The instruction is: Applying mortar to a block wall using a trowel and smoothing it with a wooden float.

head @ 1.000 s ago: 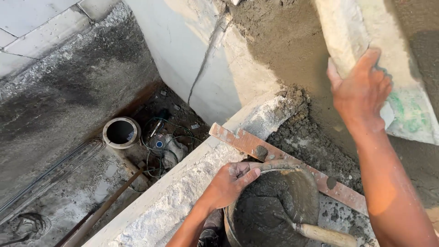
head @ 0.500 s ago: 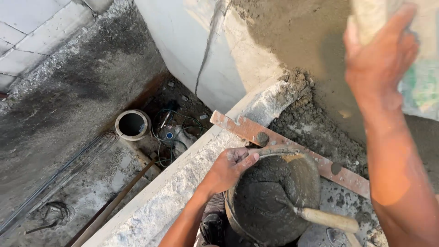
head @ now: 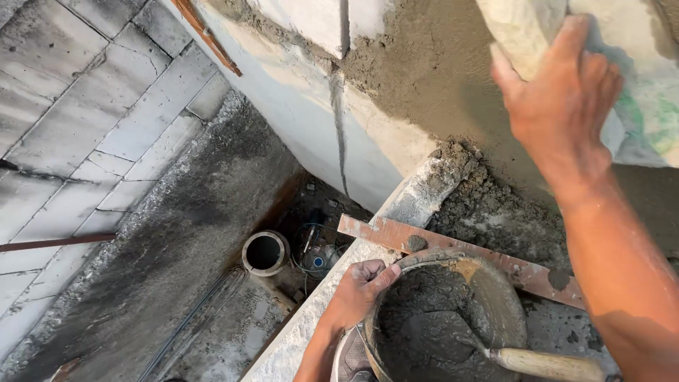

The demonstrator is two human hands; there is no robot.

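Note:
My left hand [head: 359,283] grips the rim of a round pan [head: 495,286] full of wet grey mortar, low in the view. A trowel lies in the pan, its wooden handle [head: 548,364] pointing right. My right hand [head: 562,95] is raised at the upper right, holding a pale float board [head: 520,32] flat against a wall coated in fresh mortar [head: 424,78]. Loose mortar [head: 488,198] is piled at the wall's foot on a block ledge [head: 424,187].
A reddish straightedge bar [head: 396,233] lies across the ledge behind the pan. Below to the left there is a drop to a rough concrete floor with an open pipe end [head: 264,252], wires and debris [head: 315,247]. Grey block walls [head: 78,120] stand at left.
The view has swung left and closer. My right hand stays up on the float board against the wall. My left hand keeps its hold on the pan's rim.

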